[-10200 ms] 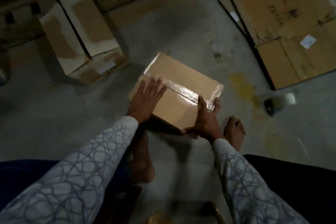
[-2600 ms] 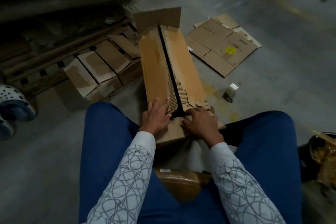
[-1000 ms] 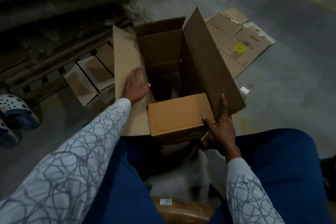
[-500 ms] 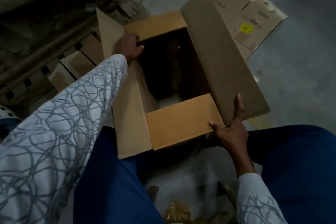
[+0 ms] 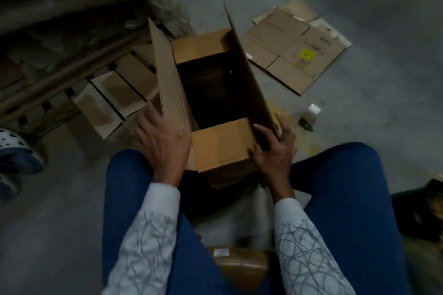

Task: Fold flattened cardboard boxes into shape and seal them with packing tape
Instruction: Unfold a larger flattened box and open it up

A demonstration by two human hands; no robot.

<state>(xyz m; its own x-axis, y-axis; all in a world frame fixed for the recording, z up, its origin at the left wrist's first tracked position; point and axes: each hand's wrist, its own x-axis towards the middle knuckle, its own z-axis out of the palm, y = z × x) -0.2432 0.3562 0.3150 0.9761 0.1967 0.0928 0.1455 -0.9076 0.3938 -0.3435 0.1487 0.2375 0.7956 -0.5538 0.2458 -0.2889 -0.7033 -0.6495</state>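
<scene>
An open brown cardboard box (image 5: 221,143) stands on the floor between my knees, its dark inside facing up. Both short flaps are folded inward; both long flaps stand raised. My left hand (image 5: 163,141) lies against the outside of the left long flap near its close end, fingers spread and blurred. My right hand (image 5: 273,148) grips the near end of the right long flap, thumb inside and fingers outside. A roll of packing tape (image 5: 310,115) in its dispenser lies on the floor to the right of the box.
Flattened cardboard (image 5: 297,48) lies on the concrete floor at the back right. More boxes (image 5: 115,96) and a pallet sit at the left. Spotted shoes (image 5: 14,151) are at the far left edge. A brown parcel (image 5: 239,268) lies under my legs.
My left hand came back from the far end of the box to the near end of the left flap. Both long flaps have swung more upright. The camera has tilted up.
</scene>
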